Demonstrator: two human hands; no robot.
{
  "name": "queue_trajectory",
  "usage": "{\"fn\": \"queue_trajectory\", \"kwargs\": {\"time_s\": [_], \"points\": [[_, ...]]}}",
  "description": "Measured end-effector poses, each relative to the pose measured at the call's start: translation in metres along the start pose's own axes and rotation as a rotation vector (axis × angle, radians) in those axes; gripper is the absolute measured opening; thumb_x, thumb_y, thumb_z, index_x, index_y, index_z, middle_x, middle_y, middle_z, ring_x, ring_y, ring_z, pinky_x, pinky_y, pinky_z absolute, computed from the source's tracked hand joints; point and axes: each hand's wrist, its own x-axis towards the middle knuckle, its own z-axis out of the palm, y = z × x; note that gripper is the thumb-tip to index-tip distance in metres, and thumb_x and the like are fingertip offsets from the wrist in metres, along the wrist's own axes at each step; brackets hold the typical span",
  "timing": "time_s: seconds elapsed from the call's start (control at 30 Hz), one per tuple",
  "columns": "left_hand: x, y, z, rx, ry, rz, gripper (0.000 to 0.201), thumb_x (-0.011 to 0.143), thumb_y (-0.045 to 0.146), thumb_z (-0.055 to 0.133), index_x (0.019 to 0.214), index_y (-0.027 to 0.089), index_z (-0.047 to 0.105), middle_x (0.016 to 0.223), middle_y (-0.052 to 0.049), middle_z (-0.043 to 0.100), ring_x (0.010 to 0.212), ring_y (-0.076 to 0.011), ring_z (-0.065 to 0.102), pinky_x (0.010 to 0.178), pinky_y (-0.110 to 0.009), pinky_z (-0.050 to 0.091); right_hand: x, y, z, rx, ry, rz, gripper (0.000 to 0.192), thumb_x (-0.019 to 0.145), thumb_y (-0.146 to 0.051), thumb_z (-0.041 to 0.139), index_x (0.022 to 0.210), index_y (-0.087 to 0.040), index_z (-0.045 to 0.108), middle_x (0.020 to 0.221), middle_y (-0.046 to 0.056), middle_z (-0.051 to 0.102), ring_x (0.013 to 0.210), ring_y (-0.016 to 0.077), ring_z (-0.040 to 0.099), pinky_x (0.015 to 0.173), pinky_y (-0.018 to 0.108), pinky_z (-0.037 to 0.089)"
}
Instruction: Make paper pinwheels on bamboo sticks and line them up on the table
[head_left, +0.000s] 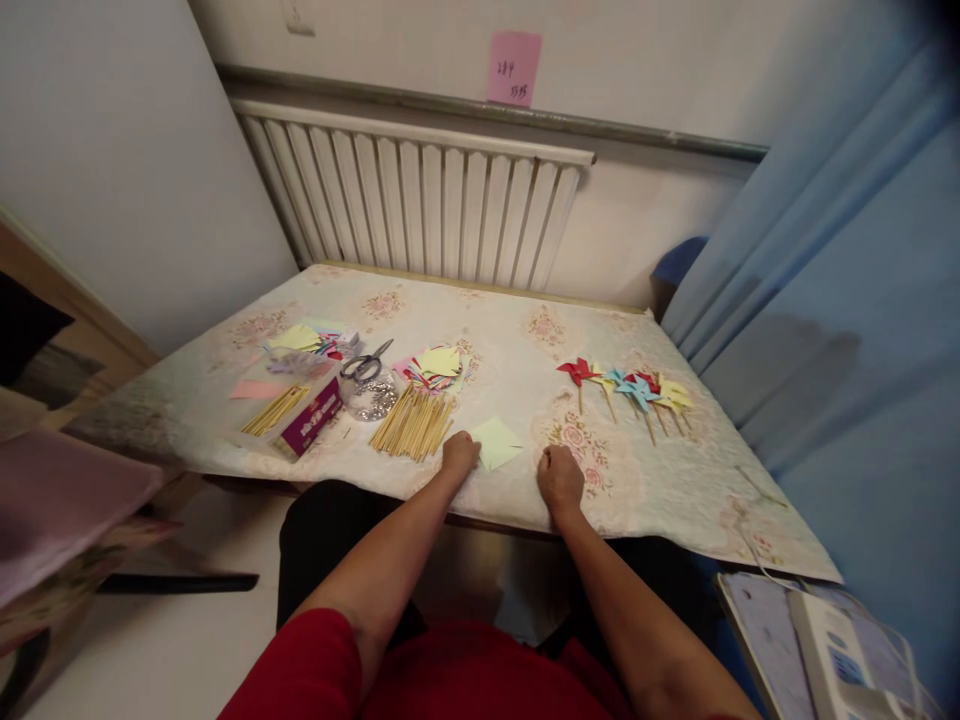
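A pale green square of paper (496, 443) with slits cut in from its corners lies on the tablecloth between my hands. My left hand (460, 455) is closed at the paper's left edge, its fingers pinching that side. To the right, apart from the paper, my right hand (560, 480) rests on the table in a loose fist; what its fingers hold, if anything, is hidden. A row of thin wooden sticks (412, 422) lies just left of my left hand. Behind the sticks is a pile of coloured cut paper pieces (439, 367).
Finished paper pinwheels (637, 390) on sticks lie at the right. Scissors (365, 366) rest over a clear dish of small metal pieces (375, 398). Further left stand a purple-and-white box (311, 420) with sticks and more paper (296, 338). A radiator (420, 200) lines the wall.
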Motion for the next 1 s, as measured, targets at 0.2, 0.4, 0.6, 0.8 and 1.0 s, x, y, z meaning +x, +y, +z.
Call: {"fn": "queue_trajectory", "kwargs": {"time_s": [0.2,0.4,0.6,0.8,1.0], "points": [[-0.006,-0.006,-0.006,-0.048,-0.063,0.069,0.018,0.071,0.022,0.057,0.06,0.02,0.044,0.047,0.006,0.042,0.047,-0.0104,0.041,0.05,-0.022,0.027,0.001,0.003,-0.005,0.255,-0.009,0.091,0.023,0.087,-0.024,0.043,0.087,-0.018,0.065,0.086,0.005,0.064,0.079,0.0163,0.054,0.072,0.027,0.034],[-0.026,-0.007,-0.017,-0.17,-0.202,0.139,0.018,0.076,0.032,0.053,0.067,0.02,0.044,0.053,0.006,0.047,0.048,-0.0089,0.041,0.051,-0.021,0.031,-0.005,0.002,-0.014,0.926,-0.122,0.316,0.033,0.083,-0.047,0.052,0.085,-0.017,0.067,0.08,0.006,0.07,0.075,0.019,0.062,0.072,0.03,0.045],[-0.054,0.001,-0.023,-0.286,-0.296,0.187,0.017,0.074,0.033,0.055,0.069,0.019,0.047,0.057,0.005,0.05,0.052,-0.0094,0.044,0.054,-0.022,0.035,-0.025,-0.009,-0.034,1.665,-0.391,0.646,0.053,0.075,-0.065,0.062,0.09,-0.015,0.065,0.083,0.011,0.073,0.081,0.0225,0.071,0.07,0.032,0.053],[-0.077,0.004,-0.033,-0.358,-0.371,0.201,0.017,0.072,0.032,0.058,0.069,0.018,0.05,0.059,0.003,0.054,0.053,-0.0097,0.045,0.055,-0.023,0.036,-0.045,-0.025,-0.051,1.76,-0.549,0.637,0.044,0.078,-0.057,0.065,0.095,-0.016,0.065,0.089,0.011,0.074,0.079,0.0207,0.071,0.07,0.031,0.054],[-0.095,0.008,-0.041,-0.624,-0.443,0.155,0.022,0.07,0.031,0.063,0.085,0.015,0.061,0.086,-0.004,0.066,0.075,-0.0132,0.058,0.066,-0.023,0.045,-0.05,-0.025,-0.051,1.787,-0.498,0.784,0.041,0.08,-0.056,0.064,0.095,-0.018,0.066,0.078,0.006,0.071,0.07,0.0174,0.068,0.068,0.03,0.054]]}}
